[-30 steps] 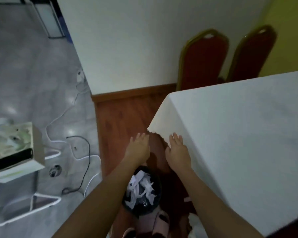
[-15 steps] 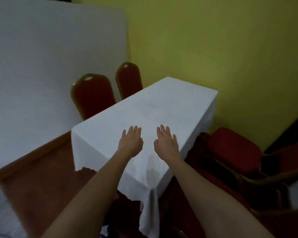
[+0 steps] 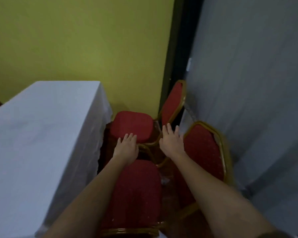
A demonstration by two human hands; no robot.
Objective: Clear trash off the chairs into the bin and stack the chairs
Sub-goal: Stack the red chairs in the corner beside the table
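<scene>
Beside the table point(image 3: 41, 134), we hold our left hand point(image 3: 126, 148) and right hand point(image 3: 171, 141) out empty, fingers loosely spread, above two red chairs point(image 3: 132, 126) by the wall.

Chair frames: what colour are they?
Gold, edging the near chair's red backrest; clearest in the head view.

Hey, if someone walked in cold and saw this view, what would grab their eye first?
Probably the two bare arms reaching forward, left hand and right hand open and empty, over a cluster of red chairs with gold frames: the near chair below the arms, the far chair in the corner. After that, the white table filling the left and the yellow wall behind.
</scene>
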